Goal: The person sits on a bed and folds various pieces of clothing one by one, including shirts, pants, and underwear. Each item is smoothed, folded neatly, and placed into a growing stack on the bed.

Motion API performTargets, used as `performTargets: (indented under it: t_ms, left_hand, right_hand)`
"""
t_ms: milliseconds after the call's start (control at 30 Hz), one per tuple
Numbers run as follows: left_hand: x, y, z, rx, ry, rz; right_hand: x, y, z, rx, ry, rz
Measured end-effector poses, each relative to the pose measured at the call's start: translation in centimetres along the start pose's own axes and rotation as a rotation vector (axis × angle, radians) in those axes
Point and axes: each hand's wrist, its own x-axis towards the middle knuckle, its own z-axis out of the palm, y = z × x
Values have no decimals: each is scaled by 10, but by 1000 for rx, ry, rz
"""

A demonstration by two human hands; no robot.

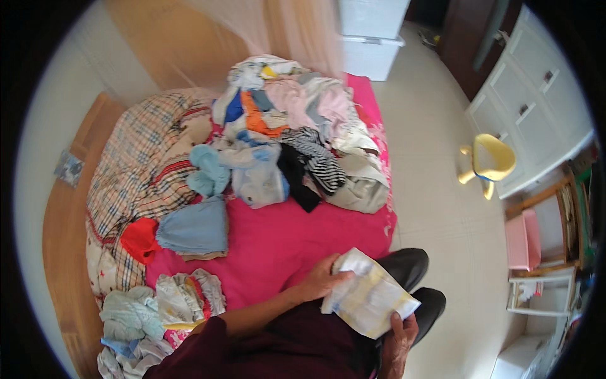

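Note:
A folded white cloth with pale yellow and grey patches (pixel 371 293) lies over my lap, held between both hands. My left hand (pixel 324 279) grips its upper left edge, the thumb on top. At its lower right corner, my right hand (pixel 400 334) pinches the fabric between thumb and fingers. Beyond them, a heap of loose clothes spreads over the pink bedsheet (pixel 265 241), with a black-and-white striped garment (pixel 319 161), a beige garment (pixel 362 182) and an orange one (pixel 258 116). Folded blue-grey cloth (pixel 194 225) lies to the left beside a red cloth (pixel 141 239).
A plaid blanket (pixel 137 151) is bunched along the wooden bed edge (pixel 66 265). More clothes (pixel 180 298) lie at the lower left. On the floor at right stand a yellow child's seat (pixel 492 158), a white cabinet (pixel 530 104) and a pink bin (pixel 523 241).

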Motion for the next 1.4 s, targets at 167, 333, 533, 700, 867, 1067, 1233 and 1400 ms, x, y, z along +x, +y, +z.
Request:
performTargets:
  t_ms: [167,333,533,700,867,1067,1233,1400]
  left_hand:
    - [3,23,1,-31,56,92]
    - [7,40,-6,114,82,67]
    - [6,43,-4,63,40,-76]
    - [3,45,-3,-92,-132,-203]
    - [5,41,2,-23,-148,-198]
    - [8,39,3,-15,-94,-247]
    - [12,36,2,-22,-81,-273]
    - [14,33,-1,-52,-103,-312]
  right_hand:
    - [10,-12,16,51,-10,21]
    - [21,11,16,86,-17,66]
    - [19,38,1,135,-28,106]
    - [19,44,-7,285,43,182]
    - [20,62,-22,206,66,103]
    - [-1,29,3,-299,379,-203]
    - [-50,-1,-11,-622,164,-92]
    - [-83,-17,-19,-1008,-289,-83]
